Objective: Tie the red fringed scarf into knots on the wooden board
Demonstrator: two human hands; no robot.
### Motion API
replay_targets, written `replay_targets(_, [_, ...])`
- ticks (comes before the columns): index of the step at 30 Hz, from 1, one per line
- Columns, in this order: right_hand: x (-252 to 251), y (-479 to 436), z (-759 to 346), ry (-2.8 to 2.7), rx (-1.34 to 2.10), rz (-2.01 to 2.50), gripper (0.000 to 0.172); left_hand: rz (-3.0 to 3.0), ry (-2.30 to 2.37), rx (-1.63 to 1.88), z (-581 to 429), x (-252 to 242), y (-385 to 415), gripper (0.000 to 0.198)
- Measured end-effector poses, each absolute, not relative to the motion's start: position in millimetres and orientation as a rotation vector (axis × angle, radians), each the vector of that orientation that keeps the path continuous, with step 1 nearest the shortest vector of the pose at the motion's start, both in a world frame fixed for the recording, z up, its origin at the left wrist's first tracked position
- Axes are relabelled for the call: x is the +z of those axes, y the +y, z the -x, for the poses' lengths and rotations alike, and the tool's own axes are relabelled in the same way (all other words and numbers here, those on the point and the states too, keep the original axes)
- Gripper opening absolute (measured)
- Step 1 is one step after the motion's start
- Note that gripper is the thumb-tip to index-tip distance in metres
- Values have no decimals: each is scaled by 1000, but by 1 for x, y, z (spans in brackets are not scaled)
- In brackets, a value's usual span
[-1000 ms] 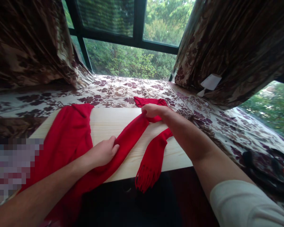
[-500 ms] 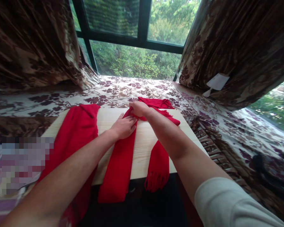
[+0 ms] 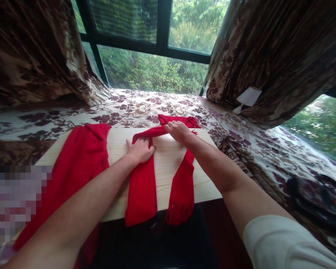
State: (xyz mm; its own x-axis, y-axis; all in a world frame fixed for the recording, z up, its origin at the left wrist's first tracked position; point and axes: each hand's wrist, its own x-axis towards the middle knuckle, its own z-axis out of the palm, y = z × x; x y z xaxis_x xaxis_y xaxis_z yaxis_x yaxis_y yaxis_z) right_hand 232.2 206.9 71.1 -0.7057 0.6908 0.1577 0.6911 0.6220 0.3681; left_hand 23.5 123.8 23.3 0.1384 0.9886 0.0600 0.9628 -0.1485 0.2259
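A red scarf lies over a pale wooden board, with one folded length hanging past the near edge. My left hand presses on the top of that length, its thumb and fingers spread. My right hand is closed around a narrow part of the scarf, which stretches across from near my left fingers. To the right, a fringed red end droops over the near edge; how it joins the held part is hidden behind my right hand and forearm.
Another red cloth drapes over the left of the board. Red fabric lies at the far edge. Beyond are a patterned cover, curtains and a small white lamp. Dark straps lie at right.
My right hand has moved right, drawing the held part of the scarf out across the board. My left hand still presses on the folded length, which now lies straighter.
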Motion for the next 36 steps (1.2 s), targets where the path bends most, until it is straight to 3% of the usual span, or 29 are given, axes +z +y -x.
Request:
replay_targets(4, [54,202,-247,-2868,-651,1229,31,-2445,1776,431,-17,22,118,47])
replay_targets(9, [50,195,-262,-2877,-593,1264,28,-2441,1702,227,-10,20,113,56])
replay_targets(16, [61,178,-279,-2896,-639,1216,33,-2316,2005,369,-22,20,109,44])
replay_targets(23, [50,162,-300,-2940,-681,1130,32,-2299,2122,329,-24,24,108,44])
replay_targets(31, [47,155,-311,-2909,-636,1322,28,-2228,1942,137,-16,22,100,49])
replay_targets(36, [53,151,-312,-2823,-674,1491,30,-2173,2052,314,-27,13,94,46])
